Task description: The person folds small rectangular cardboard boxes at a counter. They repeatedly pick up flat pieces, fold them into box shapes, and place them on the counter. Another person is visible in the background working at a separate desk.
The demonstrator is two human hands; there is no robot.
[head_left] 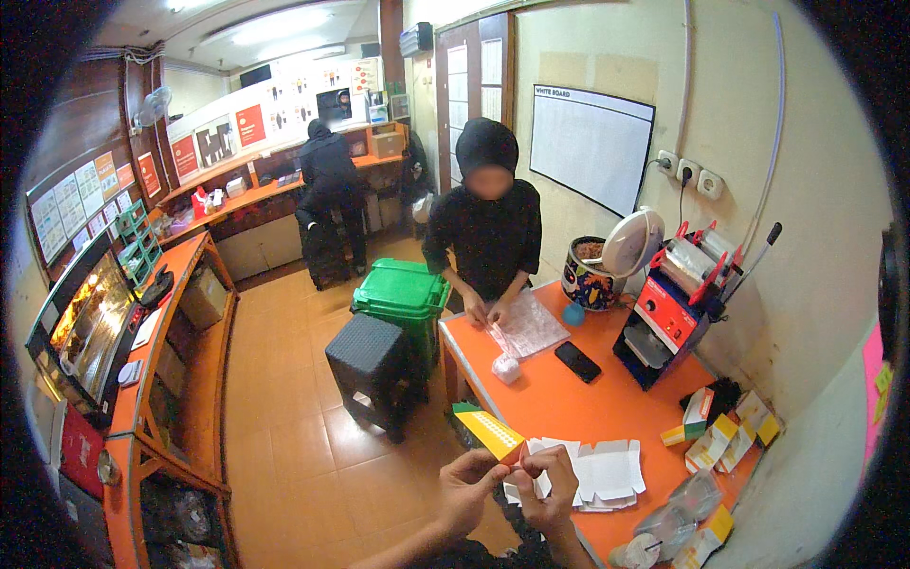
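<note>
A small yellow, green and white carton (490, 434) is held up over the near edge of the orange table (654, 520). My left hand (468, 486) grips its lower end from the left, fingers closed. My right hand (550, 486) pinches the same end from the right, and the fingers hide the flaps there. Unfolded white carton blanks (609, 471) lie on the table just beyond and to the right of my hands.
Across the table a co-worker handles pink-and-white paper (533, 327) beside a wrapped white bundle (506, 368). A phone (577, 361), cup-sealing machine (664, 313), rice cooker (592, 275) and folded cartons (713, 441) share the table. Left stand a black stool (365, 365) and green bin (403, 284).
</note>
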